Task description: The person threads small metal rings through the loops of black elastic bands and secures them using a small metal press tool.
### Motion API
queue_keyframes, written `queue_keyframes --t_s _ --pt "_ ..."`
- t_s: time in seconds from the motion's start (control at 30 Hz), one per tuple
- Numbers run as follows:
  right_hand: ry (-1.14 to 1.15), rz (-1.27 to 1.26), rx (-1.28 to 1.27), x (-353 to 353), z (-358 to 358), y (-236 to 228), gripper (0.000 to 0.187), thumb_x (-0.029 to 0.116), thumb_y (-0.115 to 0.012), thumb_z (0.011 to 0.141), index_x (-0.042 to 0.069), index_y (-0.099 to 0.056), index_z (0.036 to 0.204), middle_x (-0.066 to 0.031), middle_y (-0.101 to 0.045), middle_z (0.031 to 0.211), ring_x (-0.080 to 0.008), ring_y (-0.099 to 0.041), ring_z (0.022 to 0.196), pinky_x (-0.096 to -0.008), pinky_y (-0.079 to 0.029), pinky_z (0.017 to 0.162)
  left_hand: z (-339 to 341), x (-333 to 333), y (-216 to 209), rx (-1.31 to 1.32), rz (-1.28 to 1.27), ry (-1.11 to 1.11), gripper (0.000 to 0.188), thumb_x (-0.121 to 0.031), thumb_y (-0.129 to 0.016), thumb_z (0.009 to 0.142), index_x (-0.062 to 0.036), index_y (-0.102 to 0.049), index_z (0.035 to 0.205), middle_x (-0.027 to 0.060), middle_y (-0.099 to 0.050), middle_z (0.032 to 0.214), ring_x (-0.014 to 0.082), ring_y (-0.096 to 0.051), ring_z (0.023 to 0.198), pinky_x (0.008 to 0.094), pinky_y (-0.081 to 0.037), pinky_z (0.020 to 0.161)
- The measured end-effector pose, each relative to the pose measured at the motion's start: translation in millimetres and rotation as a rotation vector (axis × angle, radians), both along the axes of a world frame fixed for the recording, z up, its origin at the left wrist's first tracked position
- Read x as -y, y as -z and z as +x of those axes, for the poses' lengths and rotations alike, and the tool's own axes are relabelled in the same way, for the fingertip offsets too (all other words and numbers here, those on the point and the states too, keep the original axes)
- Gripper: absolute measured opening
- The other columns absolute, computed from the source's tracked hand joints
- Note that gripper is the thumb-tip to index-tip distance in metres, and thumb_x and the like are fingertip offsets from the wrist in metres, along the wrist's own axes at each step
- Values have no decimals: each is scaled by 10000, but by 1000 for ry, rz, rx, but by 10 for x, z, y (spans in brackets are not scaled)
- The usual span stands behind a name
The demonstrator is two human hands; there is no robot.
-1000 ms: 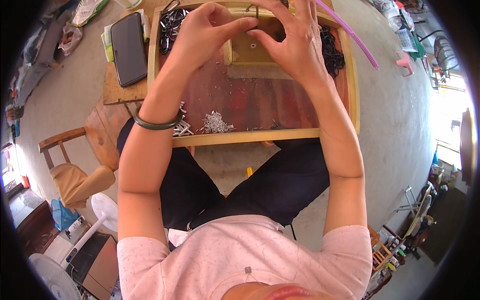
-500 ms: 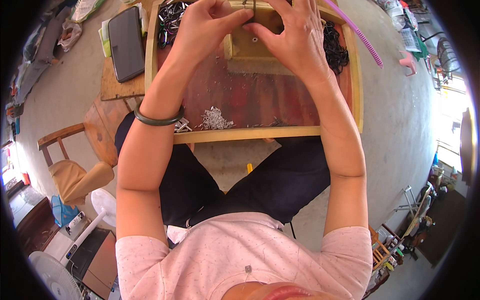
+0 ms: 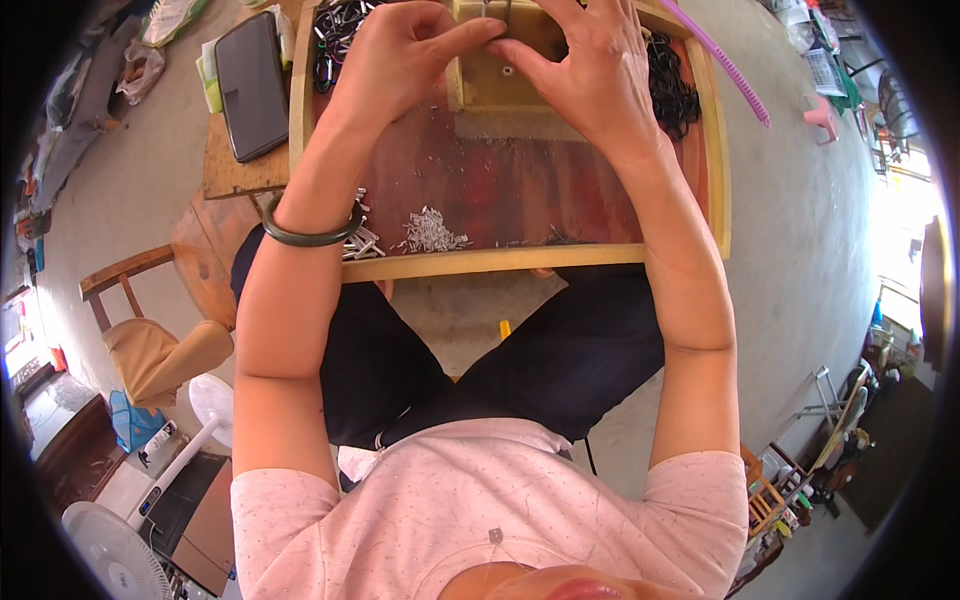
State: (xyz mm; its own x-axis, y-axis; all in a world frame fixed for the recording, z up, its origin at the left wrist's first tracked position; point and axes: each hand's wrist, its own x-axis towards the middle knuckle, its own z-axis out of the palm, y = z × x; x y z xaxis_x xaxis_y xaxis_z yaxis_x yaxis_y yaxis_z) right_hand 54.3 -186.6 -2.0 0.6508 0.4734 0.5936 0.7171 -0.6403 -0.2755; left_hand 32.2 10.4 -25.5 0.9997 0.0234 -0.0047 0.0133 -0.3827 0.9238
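At the upper edge, over a wooden-rimmed tray (image 3: pixel 500 261) with a reddish base, my two hands meet thumb to thumb. My left hand (image 3: pixel 400 60) is closed, its fingers curled and thumb stretched right; what it holds, if anything, is hidden. My right hand (image 3: pixel 600 80) has thumb and fingers apart, its thumb tip by the left thumb; some fingertips lie beyond the picture. Behind the thumbs shows a yellowish open box (image 3: pixel 490 92) with a small ring-shaped piece (image 3: pixel 508 71) in it. A pile of small silvery pins (image 3: pixel 432 231) lies near the tray's front edge.
Dark and coloured small clips (image 3: pixel 340 40) heap at the tray's left, black ones (image 3: pixel 672 90) at its right. A phone (image 3: pixel 252 88) lies on a wooden surface to the left. A purple coiled strip (image 3: pixel 725 75) crosses the right rim. A white fan (image 3: pixel 115 550) stands lower left.
Both hands stay in nearly the same place. The right thumb has risen slightly and come closer to the left thumb. The view has shifted slightly.
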Motion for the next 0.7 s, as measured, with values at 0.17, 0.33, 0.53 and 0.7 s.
queue_keyframes --t_s 0.17,0.33,0.53,0.7 --pt "24 -20 10 25 24 44 532 153 -855 753 130 -657 1246 -227 -414 1509 -443 -411 1416 -548 -394 1141 -6 24 -42 8 157 1 495 -453 -767 938 -69 -619 662 -44 -501 542 25 -413 433 230 -271 392" --pt "14 -4 25 16 24 77 527 168 -855 767 128 -654 1253 -229 -404 1514 -448 -394 1428 -558 -382 1150 66 -79 137 75 66 60 507 -467 -753 945 -64 -631 663 -36 -486 526 36 -404 419 247 -277 391" --pt "8 -14 -9 42 37 74 536 164 -834 796 147 -642 1296 -228 -394 1523 -444 -386 1434 -553 -365 1162 -2 16 9 33 288 -7 529 -464 -733 960 -49 -621 652 -23 -476 517 41 -428 461 240 -300 437" --pt "-173 302 -269 34 37 -114 539 156 -782 848 49 -615 1349 -244 -551 1410 -399 -577 1270 -473 -467 1077 14 -27 189 160 352 -33 550 -463 -731 958 -17 -615 658 -3 -449 511 60 -396 491 285 -310 463"
